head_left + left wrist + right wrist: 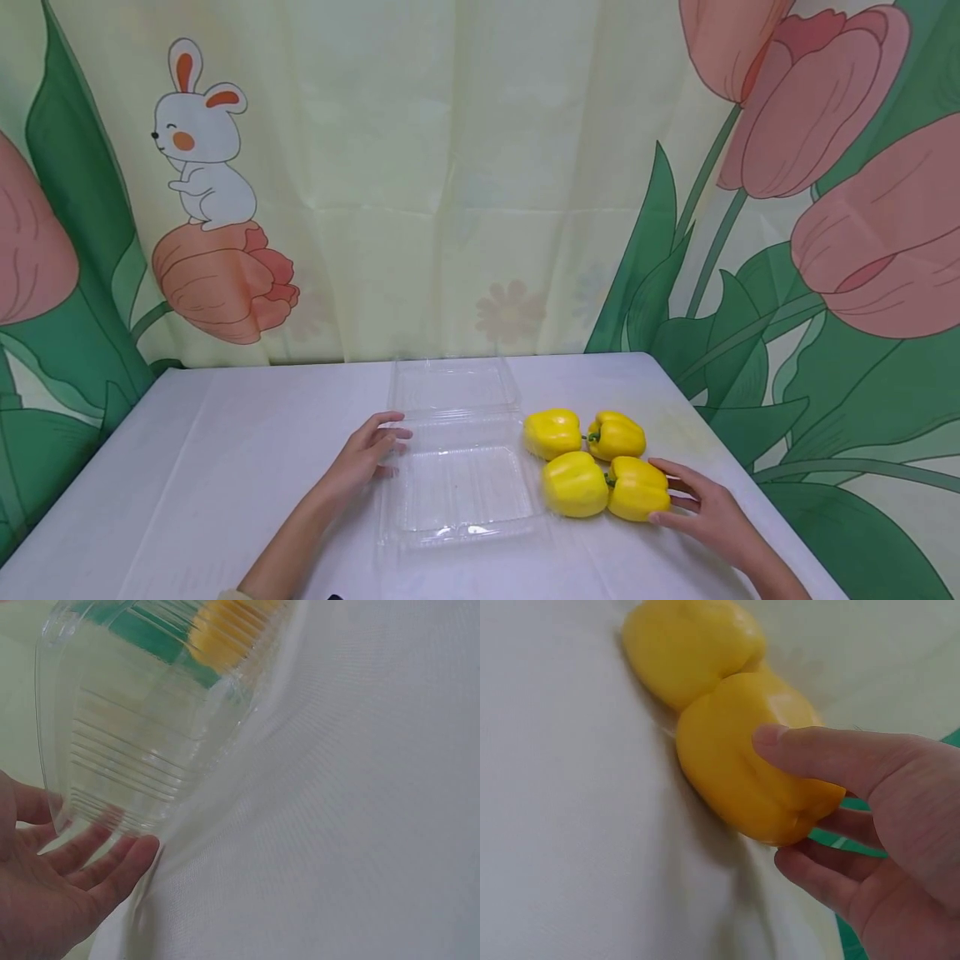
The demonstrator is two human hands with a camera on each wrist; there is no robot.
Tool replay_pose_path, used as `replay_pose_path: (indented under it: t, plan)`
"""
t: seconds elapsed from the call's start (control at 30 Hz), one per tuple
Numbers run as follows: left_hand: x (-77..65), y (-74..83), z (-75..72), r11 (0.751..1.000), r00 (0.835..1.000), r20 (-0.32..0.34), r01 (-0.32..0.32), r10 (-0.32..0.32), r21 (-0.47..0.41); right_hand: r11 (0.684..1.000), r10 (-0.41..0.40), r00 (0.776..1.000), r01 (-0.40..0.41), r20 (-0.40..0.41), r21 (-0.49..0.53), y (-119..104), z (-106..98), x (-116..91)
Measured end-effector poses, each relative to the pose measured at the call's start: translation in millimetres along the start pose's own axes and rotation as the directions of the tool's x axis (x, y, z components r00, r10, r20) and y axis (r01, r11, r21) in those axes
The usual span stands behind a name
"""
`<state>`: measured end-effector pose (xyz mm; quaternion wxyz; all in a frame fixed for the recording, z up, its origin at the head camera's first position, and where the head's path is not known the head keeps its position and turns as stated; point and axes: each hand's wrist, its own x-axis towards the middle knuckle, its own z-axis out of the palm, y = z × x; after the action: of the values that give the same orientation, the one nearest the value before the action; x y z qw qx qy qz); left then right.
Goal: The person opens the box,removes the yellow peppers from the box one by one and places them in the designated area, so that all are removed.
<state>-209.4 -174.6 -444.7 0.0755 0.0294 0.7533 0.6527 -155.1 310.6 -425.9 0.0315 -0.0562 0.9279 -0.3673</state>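
An opened clear plastic clamshell container (465,492) lies on the table, its lid folded back behind the tray. My left hand (372,447) is at the container's left side, its loosely extended fingers touching the clear wall in the left wrist view. Several yellow bell peppers sit close together right of the container. With my right hand (705,508) I hold the front right bell pepper (639,489) at its outer end. In the right wrist view the thumb (802,750) lies along that pepper's side, other fingers around its end; some are partly hidden.
Beside the held pepper is the front left bell pepper (575,484). Two more, the back left pepper (552,432) and the back right pepper (618,435), stand behind. A white cloth covers the table (225,467); a printed curtain (450,167) hangs at its far edge.
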Motion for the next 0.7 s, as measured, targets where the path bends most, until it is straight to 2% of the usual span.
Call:
replay_pose_path:
  t: [0.47,0.7]
  plan:
    - [-2.2,-0.3,-0.7,1.000,0.998,-0.059,0.011,-0.010,0.018,0.996,-0.030,0.996,0.023,-0.085,-0.081,-10.6,3.4,1.2]
    - [-5.1,-0.2,-3.8,1.000,0.997,-0.083,-0.001,0.003,0.027,0.990,-0.093,0.984,0.076,-0.154,-0.115,-16.2,-1.3,3.0]
